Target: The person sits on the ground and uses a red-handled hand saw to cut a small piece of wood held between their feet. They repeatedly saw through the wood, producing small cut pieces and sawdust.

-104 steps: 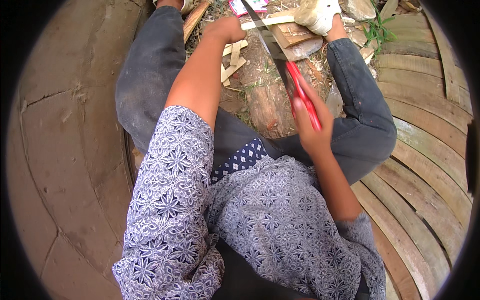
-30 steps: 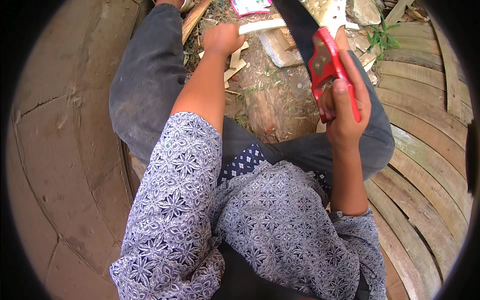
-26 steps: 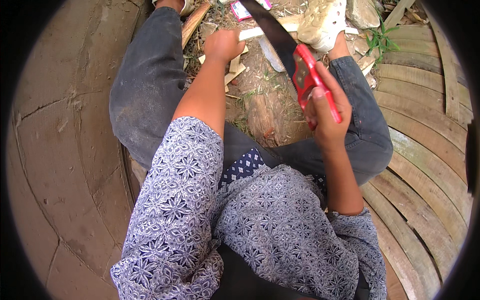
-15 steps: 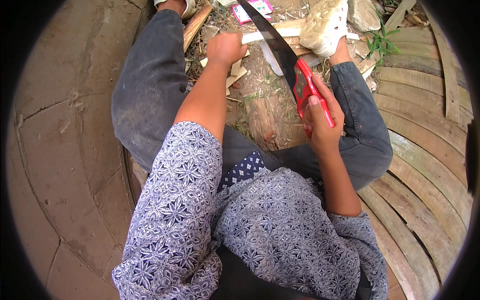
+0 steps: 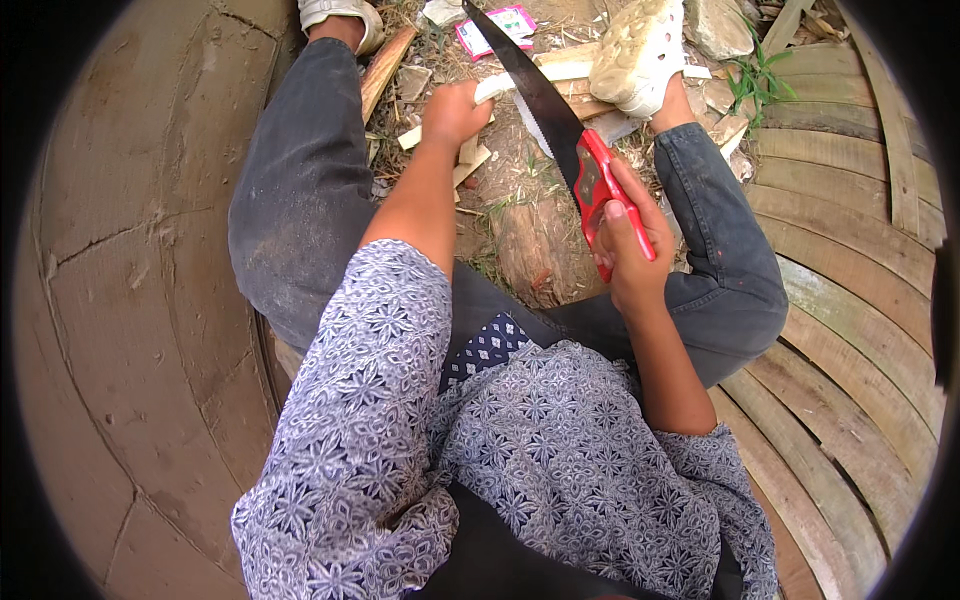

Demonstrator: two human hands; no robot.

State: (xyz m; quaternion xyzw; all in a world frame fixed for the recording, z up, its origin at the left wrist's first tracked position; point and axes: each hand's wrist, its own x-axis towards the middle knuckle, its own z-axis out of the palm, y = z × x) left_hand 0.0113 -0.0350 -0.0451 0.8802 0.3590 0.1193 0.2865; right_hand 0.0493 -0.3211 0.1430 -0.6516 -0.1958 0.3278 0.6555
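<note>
While gripping the strip [image 5: 565, 71], seemingly pinned under the shoe [image 5: 632, 55], in the closed left hand [image 5: 455, 112], apparently sawing across it with the saw [image 5: 546, 104] clasped in curled fingers of the right hand [image 5: 634, 238]. Calls next for steady strokes.

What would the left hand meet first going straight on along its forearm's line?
The left hand would probably meet the pink-and-white packet; the saw blade crosses that line in the picture too, and might come first, as its height is unclear.
</note>
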